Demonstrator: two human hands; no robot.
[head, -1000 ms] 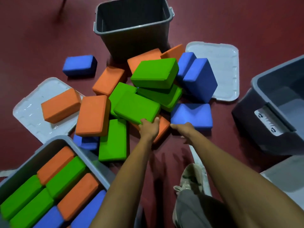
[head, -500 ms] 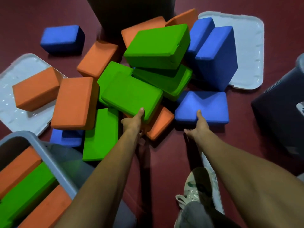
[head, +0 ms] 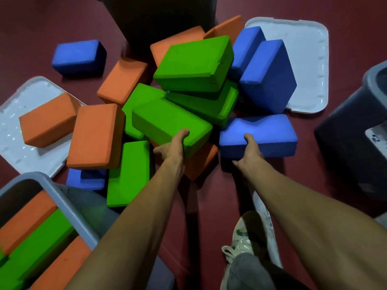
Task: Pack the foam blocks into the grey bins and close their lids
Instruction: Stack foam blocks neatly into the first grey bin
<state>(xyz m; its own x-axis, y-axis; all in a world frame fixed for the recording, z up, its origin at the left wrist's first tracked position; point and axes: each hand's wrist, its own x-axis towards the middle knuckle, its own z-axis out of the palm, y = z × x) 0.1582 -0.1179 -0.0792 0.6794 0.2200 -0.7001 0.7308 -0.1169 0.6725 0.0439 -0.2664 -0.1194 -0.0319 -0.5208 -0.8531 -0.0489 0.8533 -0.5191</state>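
My left hand clamps the near corner of a green foam block at frame centre; my right hand grips a blue foam block just right of it. Both look light and squashy; I judge edge pinches suffice.

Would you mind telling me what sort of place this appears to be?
Probably an indoor gym, studio or play room, though I cannot be sure: a dark red floor, loose foam blocks like yoga blocks, and grey bins with white lids lying on it.
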